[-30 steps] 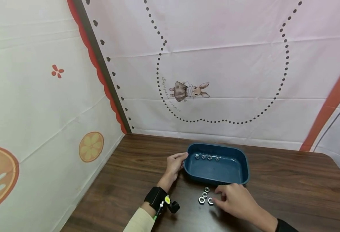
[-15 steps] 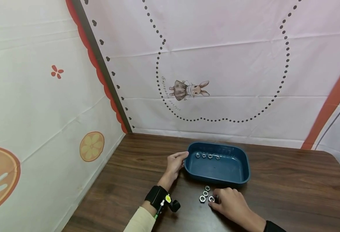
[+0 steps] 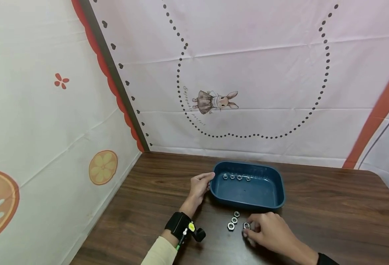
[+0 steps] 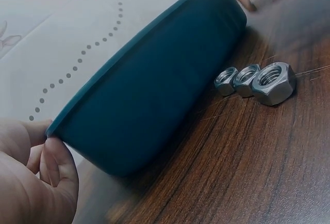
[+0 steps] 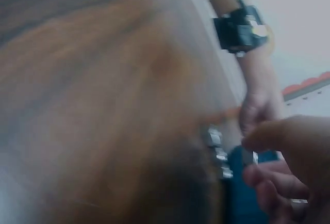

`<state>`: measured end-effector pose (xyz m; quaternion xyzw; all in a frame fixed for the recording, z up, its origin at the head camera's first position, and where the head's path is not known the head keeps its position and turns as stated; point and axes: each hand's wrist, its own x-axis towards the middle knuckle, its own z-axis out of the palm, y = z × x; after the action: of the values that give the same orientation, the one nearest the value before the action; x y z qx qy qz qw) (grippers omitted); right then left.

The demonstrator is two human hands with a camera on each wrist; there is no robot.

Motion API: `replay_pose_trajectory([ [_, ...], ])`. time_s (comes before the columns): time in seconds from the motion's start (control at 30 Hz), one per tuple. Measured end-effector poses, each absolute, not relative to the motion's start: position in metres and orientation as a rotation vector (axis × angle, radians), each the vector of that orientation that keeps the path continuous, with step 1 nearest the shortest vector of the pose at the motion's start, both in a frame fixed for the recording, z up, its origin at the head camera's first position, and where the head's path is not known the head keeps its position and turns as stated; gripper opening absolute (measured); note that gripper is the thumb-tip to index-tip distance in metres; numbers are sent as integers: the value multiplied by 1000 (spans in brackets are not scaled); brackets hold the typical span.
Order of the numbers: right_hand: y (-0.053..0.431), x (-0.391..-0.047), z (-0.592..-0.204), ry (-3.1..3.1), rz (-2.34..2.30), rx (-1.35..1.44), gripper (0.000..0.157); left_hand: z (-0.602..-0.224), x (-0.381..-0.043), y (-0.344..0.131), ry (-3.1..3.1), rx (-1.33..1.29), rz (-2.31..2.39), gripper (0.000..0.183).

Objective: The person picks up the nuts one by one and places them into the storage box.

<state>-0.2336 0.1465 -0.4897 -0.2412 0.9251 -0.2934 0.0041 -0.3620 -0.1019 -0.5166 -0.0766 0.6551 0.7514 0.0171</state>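
Observation:
My left hand (image 3: 199, 189) pinches the left rim of a blue rectangular tray (image 3: 247, 201); the left wrist view shows thumb and fingers on its edge (image 4: 49, 131). Between the thumb and fingers of my right hand (image 3: 270, 230) is a hex nut (image 3: 246, 225), seen lifted off the table in the left wrist view. To its left, three more hex nuts (image 4: 274, 83) lie in a line on the wood, running away from me to the tray's front side. Inside the tray, several smaller nuts (image 3: 232, 177) form a row along the back wall. The right wrist view is blurred.
The brown wooden table (image 3: 330, 206) reaches a printed white cloth (image 3: 264, 73) hung behind it. A second cloth side (image 3: 65, 121) stands along the left edge. A black wrist strap with a small camera (image 3: 181, 225) sits on my left forearm.
My right hand has closed on the nearest right-hand nut and drawn it right, away from the other three. The left hand keeps its place on the tray rim.

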Motion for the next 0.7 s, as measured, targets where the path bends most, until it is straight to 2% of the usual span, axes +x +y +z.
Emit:
replay_pose_trajectory([
  [0.17,159,-255,-458,2848,-914,-1077,13,-515,-362,-103,2029,-257,2338,30],
  [0.37,172,-312,-425,2704,-824,-1436,15,-516,-362,-103,2007,-266,2339,27],
  [0.53,174,-367,-424,2631,-711,-1433,21,-518,-362,-103,1998,-274,2356,27],
  [0.7,164,-404,-431,2600,-628,-1382,26,-517,-361,-101,2003,-263,2367,28],
])
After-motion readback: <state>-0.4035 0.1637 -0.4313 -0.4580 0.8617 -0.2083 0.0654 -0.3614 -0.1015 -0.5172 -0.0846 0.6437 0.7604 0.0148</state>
